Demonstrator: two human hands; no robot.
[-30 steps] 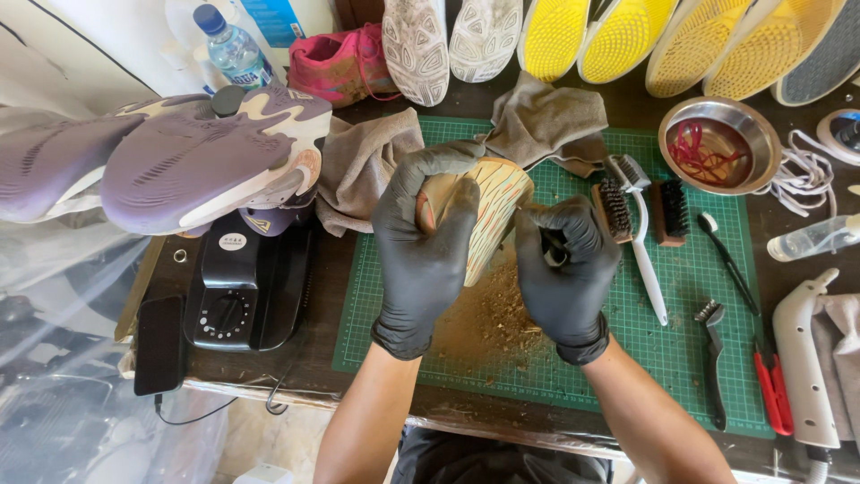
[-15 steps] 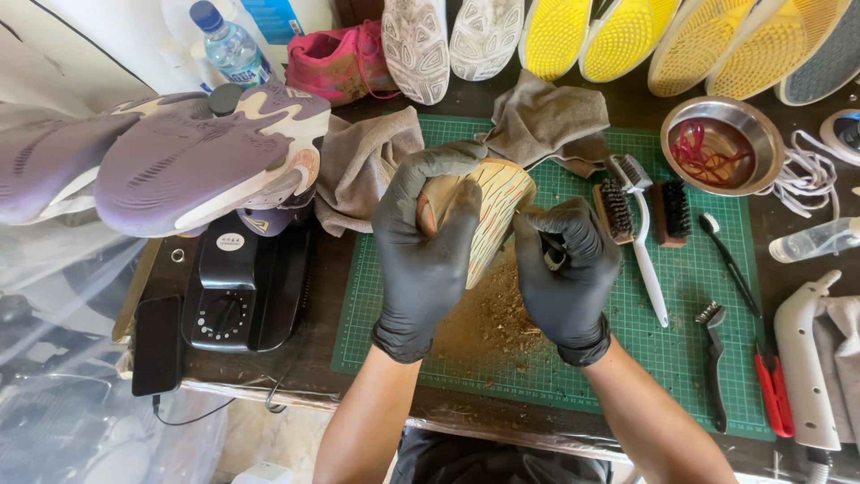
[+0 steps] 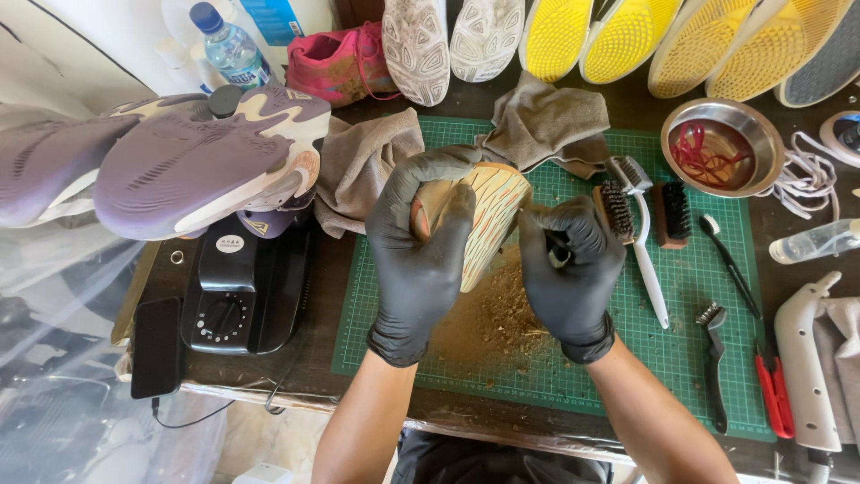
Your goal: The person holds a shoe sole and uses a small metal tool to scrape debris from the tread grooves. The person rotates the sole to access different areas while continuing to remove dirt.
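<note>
- Green cutting mat (image 3: pixel 717 296) under both my hands, spread on a dark worktable, with a heap of brown dirt crumbs (image 3: pixel 502 318) right below my wrists.
- My left hand (image 3: pixel 421 260), in a black glove, is wrapped tight round the tan shoe (image 3: pixel 488 211), sole turned up toward me, fingers curled over its top edge.
- My right hand (image 3: pixel 569 273), gloved too, is closed in a fist round a small tool (image 3: pixel 557 255); only a pale bit of it shows, so I can't tell what kind it is. It sits just beside the shoe's right edge.
- Against half a second ago, hardly anything differs: same grip on the shoe, same fist, the shoe at the same tilt, and the dirt pile looks no different.
- Just right of my right hand lie a white-handled brush (image 3: pixel 640 242) and a dark wooden brush (image 3: pixel 672 213), side by side on the mat.
- Beyond them, up and right, a steel bowl (image 3: pixel 766 130) with red laces in it.
- Farther right, a thin black brush (image 3: pixel 730 260), a small wire brush (image 3: pixel 714 358) and red-handled pliers (image 3: pixel 775 394).
- Above my hands, two grey cloths (image 3: pixel 546 121), one touching the shoe's far end.
- Left of my left hand, a purple sneaker (image 3: pixel 193 161) sits on a black machine (image 3: pixel 242 296), with a phone (image 3: pixel 157 345) beside that.
- Along the far edge stands a row of upturned soles, white and yellow (image 3: pixel 555 36).
</note>
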